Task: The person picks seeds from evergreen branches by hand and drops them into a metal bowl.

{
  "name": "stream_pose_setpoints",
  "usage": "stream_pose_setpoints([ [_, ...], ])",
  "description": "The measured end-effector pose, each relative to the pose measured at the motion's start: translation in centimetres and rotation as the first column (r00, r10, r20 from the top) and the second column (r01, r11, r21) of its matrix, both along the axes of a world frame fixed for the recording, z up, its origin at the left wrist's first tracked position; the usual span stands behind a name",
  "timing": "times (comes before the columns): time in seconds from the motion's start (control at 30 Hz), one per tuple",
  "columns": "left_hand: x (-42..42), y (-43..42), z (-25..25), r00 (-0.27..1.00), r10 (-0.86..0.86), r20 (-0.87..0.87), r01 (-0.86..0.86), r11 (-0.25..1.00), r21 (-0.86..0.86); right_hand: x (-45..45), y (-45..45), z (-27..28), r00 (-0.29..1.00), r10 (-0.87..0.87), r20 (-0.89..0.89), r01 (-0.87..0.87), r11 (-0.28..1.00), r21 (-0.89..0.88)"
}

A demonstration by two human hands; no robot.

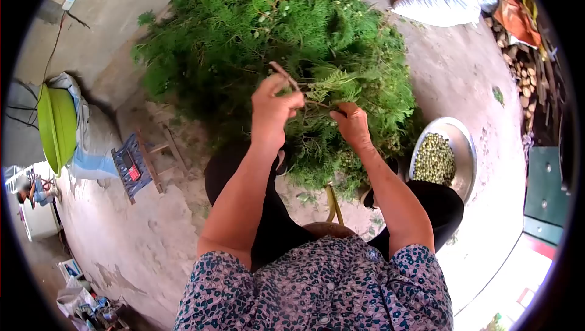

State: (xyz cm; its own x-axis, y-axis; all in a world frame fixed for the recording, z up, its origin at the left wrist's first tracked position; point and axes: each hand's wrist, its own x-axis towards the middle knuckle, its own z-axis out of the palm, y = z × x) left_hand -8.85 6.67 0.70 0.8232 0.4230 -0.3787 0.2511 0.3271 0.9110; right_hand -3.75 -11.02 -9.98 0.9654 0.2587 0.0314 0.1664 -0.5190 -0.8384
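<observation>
A large heap of green leafy branches lies on the floor in front of me. My left hand is closed around a brown branch, whose cut end sticks up past my fingers. To its right, my right hand pinches with thumb and fingers at a thin part of the leafy branch. Green sprigs spread between and above both hands. Beside my right knee, a metal basin holds many small round green fruits.
A small folding stool with a red-keyed phone stands at the left, near a green tub and sacks. White bags lie upper right, firewood beyond. A person is at far left.
</observation>
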Motion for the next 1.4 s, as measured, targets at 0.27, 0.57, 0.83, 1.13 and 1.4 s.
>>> stream_pose_setpoints([
  [0.27, -1.7, -2.8, -1.4, 0.978, -0.210, 0.015, 0.208, 0.974, 0.086, -6.9, -4.7, 3.9, 0.974, -0.132, 0.182, 0.115, 0.988, 0.099],
  [0.57, 0.7, -3.1, 10.8, 0.896, 0.033, 0.443, -0.051, 0.998, 0.029, -12.3, -8.0, 3.0, 0.992, -0.116, -0.045, 0.124, 0.911, 0.393],
  [0.83, -1.3, -7.6, 11.3, 0.690, -0.078, 0.720, 0.025, 0.996, 0.084, -11.8, -7.1, 8.9, 0.968, 0.056, -0.243, 0.115, 0.765, 0.634],
  [1.13, -8.7, -12.6, -2.9, 0.369, -0.761, 0.533, 0.386, 0.648, 0.657, -7.1, -11.9, 9.0, 0.728, 0.229, -0.646, 0.587, 0.279, 0.760],
  [1.4, -10.1, -12.8, -5.8, 0.444, -0.889, 0.116, 0.343, 0.288, 0.894, -7.2, -13.2, 3.2, 0.860, -0.462, -0.219, 0.501, 0.675, 0.542],
])
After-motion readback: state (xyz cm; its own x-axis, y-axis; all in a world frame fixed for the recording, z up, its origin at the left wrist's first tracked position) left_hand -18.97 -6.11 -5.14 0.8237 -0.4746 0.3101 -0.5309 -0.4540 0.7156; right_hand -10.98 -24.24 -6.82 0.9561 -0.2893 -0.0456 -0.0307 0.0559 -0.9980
